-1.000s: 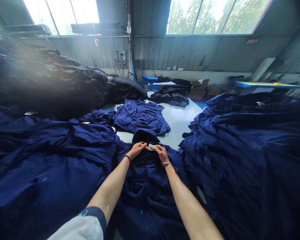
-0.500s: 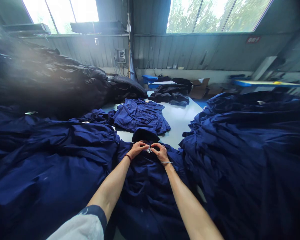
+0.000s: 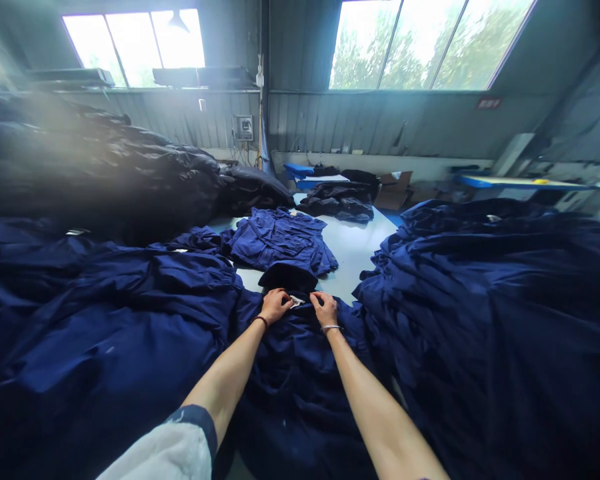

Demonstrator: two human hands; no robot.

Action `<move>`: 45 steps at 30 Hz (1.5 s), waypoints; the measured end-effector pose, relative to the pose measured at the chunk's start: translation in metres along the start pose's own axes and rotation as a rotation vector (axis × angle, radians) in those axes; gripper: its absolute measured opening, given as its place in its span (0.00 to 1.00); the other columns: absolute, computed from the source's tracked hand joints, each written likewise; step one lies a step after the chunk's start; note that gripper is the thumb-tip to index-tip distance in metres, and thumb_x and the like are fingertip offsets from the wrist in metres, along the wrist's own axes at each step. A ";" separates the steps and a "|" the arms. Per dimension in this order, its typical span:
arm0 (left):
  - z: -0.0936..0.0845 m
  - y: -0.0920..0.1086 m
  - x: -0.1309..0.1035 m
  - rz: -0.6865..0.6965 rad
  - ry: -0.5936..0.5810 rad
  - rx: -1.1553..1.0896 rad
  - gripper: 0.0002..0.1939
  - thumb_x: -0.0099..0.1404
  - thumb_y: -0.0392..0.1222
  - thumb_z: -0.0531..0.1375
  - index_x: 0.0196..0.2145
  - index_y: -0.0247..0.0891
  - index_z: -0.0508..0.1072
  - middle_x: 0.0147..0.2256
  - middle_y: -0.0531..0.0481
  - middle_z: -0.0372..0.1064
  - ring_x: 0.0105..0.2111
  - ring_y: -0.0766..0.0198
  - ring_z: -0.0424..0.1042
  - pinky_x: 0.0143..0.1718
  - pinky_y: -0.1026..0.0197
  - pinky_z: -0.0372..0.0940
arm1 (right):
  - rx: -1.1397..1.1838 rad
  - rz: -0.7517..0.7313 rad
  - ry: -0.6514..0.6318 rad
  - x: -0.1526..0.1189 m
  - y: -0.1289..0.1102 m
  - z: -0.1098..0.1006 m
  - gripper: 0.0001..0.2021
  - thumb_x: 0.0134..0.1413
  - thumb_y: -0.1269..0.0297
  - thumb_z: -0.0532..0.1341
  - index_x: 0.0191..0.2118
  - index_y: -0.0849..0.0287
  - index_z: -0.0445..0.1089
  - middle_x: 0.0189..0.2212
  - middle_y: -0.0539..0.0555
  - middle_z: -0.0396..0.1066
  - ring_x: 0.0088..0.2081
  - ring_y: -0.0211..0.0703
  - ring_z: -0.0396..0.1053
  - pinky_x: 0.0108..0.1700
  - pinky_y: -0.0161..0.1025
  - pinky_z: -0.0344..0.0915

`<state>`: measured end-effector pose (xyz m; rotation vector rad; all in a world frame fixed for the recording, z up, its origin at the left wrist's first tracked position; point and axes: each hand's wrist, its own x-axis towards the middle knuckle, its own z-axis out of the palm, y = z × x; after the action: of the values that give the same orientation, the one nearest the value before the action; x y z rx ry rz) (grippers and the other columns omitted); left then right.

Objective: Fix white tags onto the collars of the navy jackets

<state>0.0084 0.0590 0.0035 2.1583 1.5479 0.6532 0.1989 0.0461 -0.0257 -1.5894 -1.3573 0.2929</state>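
A navy garment [image 3: 300, 380] lies in front of me, its dark collar [image 3: 287, 276] standing up at the far end. Just below the collar a small white label [image 3: 297, 303] shows between my two hands. My left hand [image 3: 276, 306] is closed, thumb and fingertips pinched at the label's left end. To the right of the label, my right hand [image 3: 326, 311] pinches the garment's neckline, its fingertips a little apart from the label. Its exact grip on the cloth is too small to make out.
Heaps of navy garments lie to the left [image 3: 110, 320] and right [image 3: 460, 300]. Beyond the collar a crumpled navy garment [image 3: 283, 240] rests on the pale table [image 3: 353, 243]. A large black pile [image 3: 145, 167] rises at the back left, with black clothing [image 3: 340, 200] farther off.
My hands have moved apart; the right one has left the label and shifted right. The label, bunched between my fingers before, now lies flatter. The view has tilted up slightly.
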 end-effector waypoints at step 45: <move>-0.028 -0.003 -0.033 -0.034 -0.034 0.280 0.15 0.62 0.39 0.61 0.47 0.43 0.74 0.63 0.43 0.53 0.62 0.47 0.53 0.55 0.48 0.60 | -0.566 -0.079 -0.215 -0.027 0.002 -0.032 0.12 0.54 0.60 0.64 0.45 0.51 0.76 0.56 0.56 0.67 0.54 0.51 0.62 0.50 0.43 0.59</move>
<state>-0.0196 0.0304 0.0199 2.3220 1.7415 0.4054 0.2136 0.0065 -0.0222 -1.9990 -1.7714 0.0265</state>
